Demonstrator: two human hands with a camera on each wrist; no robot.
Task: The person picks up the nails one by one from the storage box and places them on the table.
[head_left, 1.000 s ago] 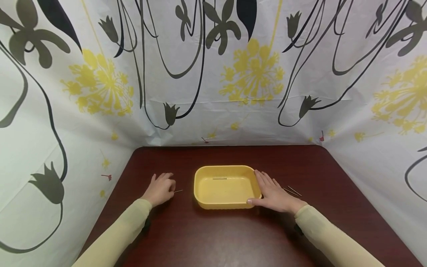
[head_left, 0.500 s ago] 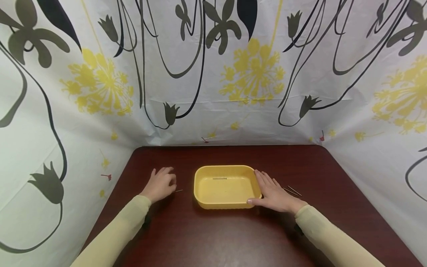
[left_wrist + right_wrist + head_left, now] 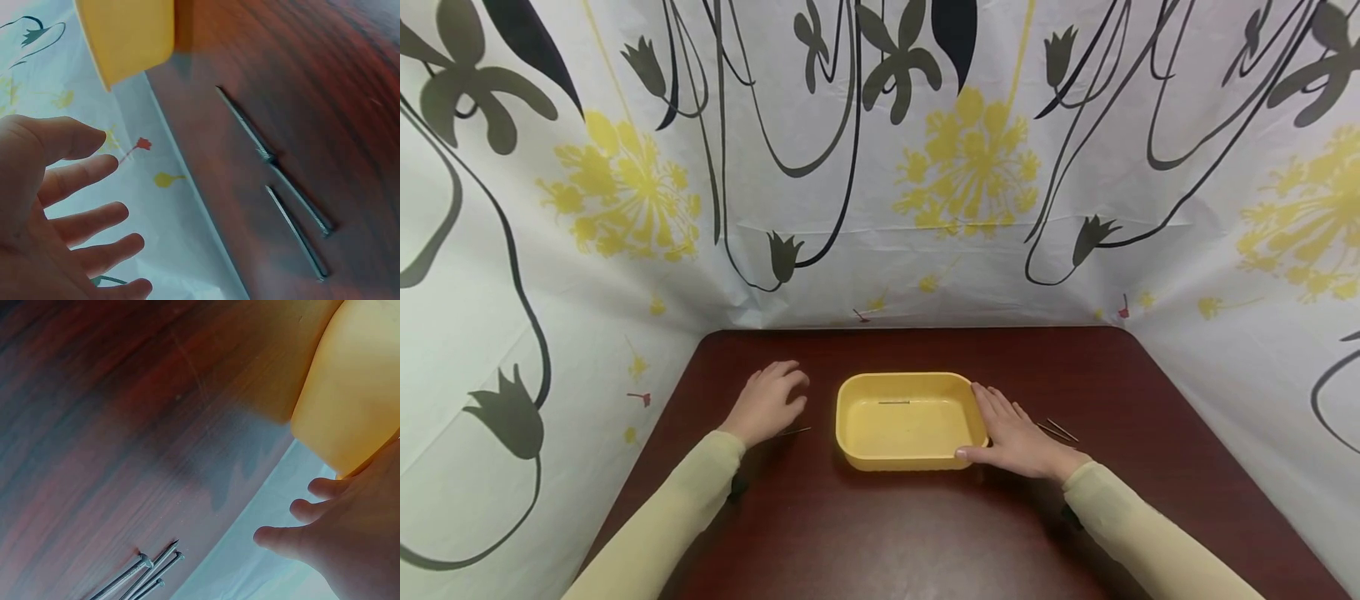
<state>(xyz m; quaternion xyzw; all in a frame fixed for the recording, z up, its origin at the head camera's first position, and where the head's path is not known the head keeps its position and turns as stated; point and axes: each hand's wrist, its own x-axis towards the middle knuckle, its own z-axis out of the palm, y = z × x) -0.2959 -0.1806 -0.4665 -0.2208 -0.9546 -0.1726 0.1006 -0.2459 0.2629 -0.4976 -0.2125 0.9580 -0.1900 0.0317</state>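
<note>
My left hand (image 3: 765, 402) is raised over the table left of the yellow tray (image 3: 910, 463), its fingers spread and slightly bent, holding nothing. Beneath it in the left wrist view lie metal nails: a long nail (image 3: 240, 119), another nail (image 3: 300, 194) meeting it end to end, and a third nail (image 3: 297, 234) beside them. My right hand (image 3: 1018, 437) rests on the tray's right end, with straight fingers along the far right rim and the thumb on the near rim. Inside the tray lies one nail (image 3: 894, 402).
Several more nails (image 3: 147, 575) lie together on the table to the right of my right hand. The dark red-brown table (image 3: 880, 533) has rounded far corners. A white patterned sheet (image 3: 880, 275) hangs behind it and along both sides.
My left hand's thumb and fingers, close together near a nail a second ago, have spread apart. The hand has risen slightly away from the nails. The right hand and tray stay put.
</note>
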